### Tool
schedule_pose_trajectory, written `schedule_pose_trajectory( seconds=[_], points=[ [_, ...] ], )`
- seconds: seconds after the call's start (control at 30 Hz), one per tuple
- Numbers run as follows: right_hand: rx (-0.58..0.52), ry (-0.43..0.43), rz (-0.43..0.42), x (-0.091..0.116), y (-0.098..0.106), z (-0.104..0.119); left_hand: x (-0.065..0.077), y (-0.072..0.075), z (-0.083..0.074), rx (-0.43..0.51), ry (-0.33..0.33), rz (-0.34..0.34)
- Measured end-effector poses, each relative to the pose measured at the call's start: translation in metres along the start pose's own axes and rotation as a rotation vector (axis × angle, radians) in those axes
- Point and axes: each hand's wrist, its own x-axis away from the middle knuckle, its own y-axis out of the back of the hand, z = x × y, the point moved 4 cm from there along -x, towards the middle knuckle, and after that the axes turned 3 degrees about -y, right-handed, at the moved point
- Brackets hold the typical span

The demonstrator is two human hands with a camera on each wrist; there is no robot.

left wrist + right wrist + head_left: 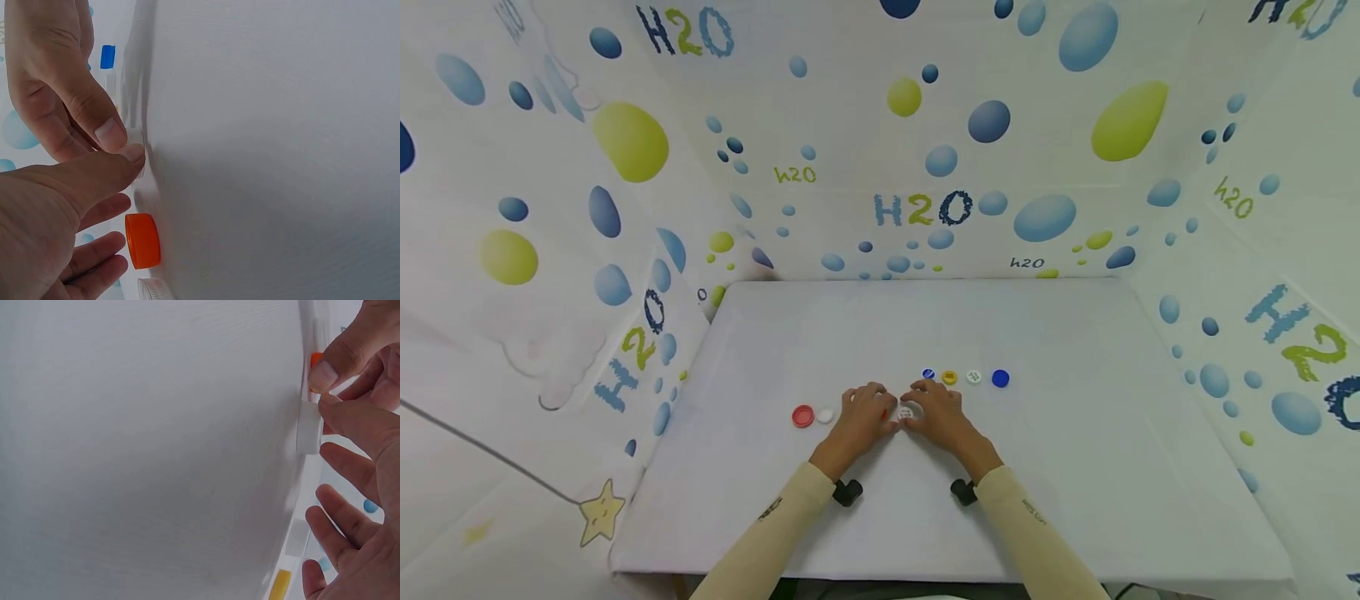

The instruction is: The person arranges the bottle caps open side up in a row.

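A white bottle cap (905,412) with printing on its top lies on the table between my two hands. My left hand (863,418) reaches in from the left; its thumb (119,164) overlaps the white cap in the left wrist view. Below that thumb, its other fingers hang loosely near an orange cap (143,241). From the right comes my right hand (946,421), its thumb tip (331,407) at one end of the white cap and its other fingers spread. The thumb tips of both hands almost meet. In the head view the left hand hides most of the orange cap.
A red cap (802,416) and a white cap (825,415) lie left of my left hand. Beyond my right hand is a row: a blue-and-white cap (928,374), a yellow cap (950,377), another white cap (973,377) and a blue cap (1001,378). Printed cloth surrounds the white table (1075,500).
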Motion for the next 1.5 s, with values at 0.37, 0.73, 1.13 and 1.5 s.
schedule_pose_trajectory(
  seconds=[0.37, 0.73, 1.13, 1.5],
  points=[
    [0.006, -0.008, 0.001, 0.003, 0.0, -0.002, 0.0, 0.0, -0.002, -0.005, 0.001, 0.016],
    [0.02, -0.032, 0.015, 0.0, -0.011, -0.009, 0.0, -0.004, -0.005, -0.086, -0.005, 0.018],
    [0.017, -0.036, -0.002, 0.0, -0.011, -0.01, -0.003, -0.006, -0.005, -0.065, 0.007, 0.027],
    [-0.008, -0.039, -0.009, 0.002, -0.012, -0.01, -0.004, -0.006, -0.007, -0.078, 0.001, 0.021]
  ],
)
